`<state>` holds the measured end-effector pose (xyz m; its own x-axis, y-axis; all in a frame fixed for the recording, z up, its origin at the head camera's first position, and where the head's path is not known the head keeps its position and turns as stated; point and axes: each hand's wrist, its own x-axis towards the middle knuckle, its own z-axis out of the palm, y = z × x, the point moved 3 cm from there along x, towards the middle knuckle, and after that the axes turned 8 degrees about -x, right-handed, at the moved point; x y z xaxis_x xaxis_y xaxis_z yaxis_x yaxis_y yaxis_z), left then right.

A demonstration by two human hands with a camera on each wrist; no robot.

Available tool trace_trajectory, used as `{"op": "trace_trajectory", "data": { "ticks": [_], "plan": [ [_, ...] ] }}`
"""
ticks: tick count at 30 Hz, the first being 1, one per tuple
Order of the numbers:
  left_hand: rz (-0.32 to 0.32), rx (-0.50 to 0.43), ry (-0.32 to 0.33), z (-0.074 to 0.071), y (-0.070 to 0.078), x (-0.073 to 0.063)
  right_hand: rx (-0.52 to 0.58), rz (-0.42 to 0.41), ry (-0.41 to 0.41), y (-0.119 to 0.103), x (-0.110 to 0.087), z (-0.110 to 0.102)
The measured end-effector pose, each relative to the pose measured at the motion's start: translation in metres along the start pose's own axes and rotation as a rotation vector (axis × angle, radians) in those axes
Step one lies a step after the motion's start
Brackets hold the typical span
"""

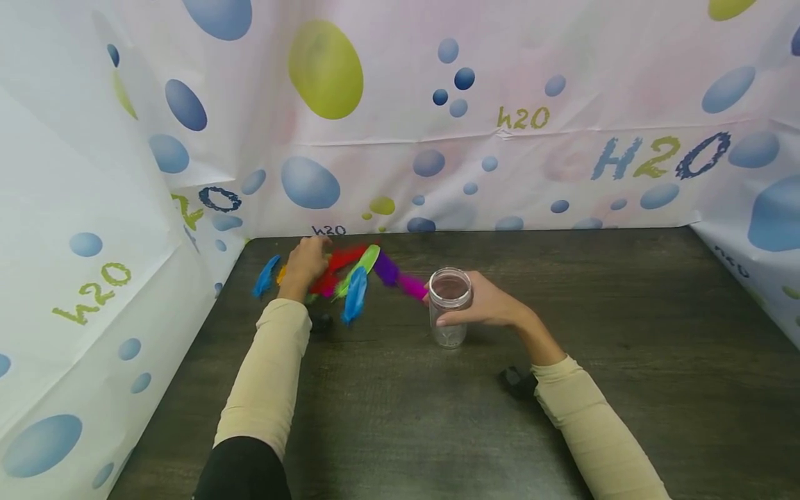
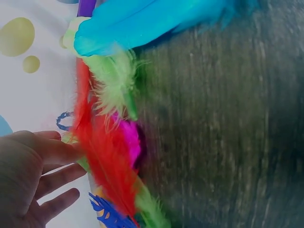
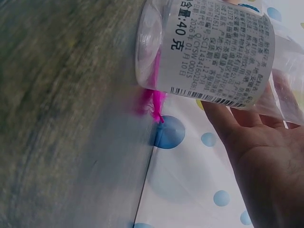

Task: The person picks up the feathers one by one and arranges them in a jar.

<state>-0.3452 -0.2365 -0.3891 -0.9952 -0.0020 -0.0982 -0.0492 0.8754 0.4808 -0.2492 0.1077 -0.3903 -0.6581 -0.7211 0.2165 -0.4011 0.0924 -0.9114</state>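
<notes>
My right hand [image 1: 490,302] grips a clear, lidless plastic jar [image 1: 450,330], thumb on the near side. A white printed label [image 3: 218,52] covers part of the jar in the right wrist view. My left hand [image 1: 304,265] reaches over a row of colourful feathers; its fingers look loosely extended in the left wrist view. A red feather [image 2: 111,161] lies against its fingertips, with a green feather [image 2: 109,78] and a bright blue feather [image 2: 161,23] farther along. Near the jar lie a purple feather [image 1: 387,268] and a magenta feather [image 1: 411,285].
Everything is on a dark wood-grain table [image 1: 400,417]. A white backdrop [image 1: 387,132] with blue and green bubbles rises at its back and sides. A smaller blue feather [image 1: 266,276] lies left of my left hand. Small dark devices [image 1: 517,380] show beneath the wrists.
</notes>
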Motion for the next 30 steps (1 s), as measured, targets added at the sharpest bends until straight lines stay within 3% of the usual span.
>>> {"op": "trace_trajectory", "data": {
  "ticks": [17, 22, 30],
  "plan": [
    [0.125, -0.092, 0.158, -0.033, 0.004, -0.004, -0.020, -0.019, 0.000, 0.000, -0.001, 0.000],
    [0.150, -0.117, 0.163, -0.040, 0.006, -0.005, -0.002, -0.017, 0.002, -0.001, -0.001, -0.002],
    [0.124, -0.140, 0.163, -0.044, 0.005, -0.010, -0.001, 0.003, -0.004, -0.002, 0.000, -0.002]
  ]
}}
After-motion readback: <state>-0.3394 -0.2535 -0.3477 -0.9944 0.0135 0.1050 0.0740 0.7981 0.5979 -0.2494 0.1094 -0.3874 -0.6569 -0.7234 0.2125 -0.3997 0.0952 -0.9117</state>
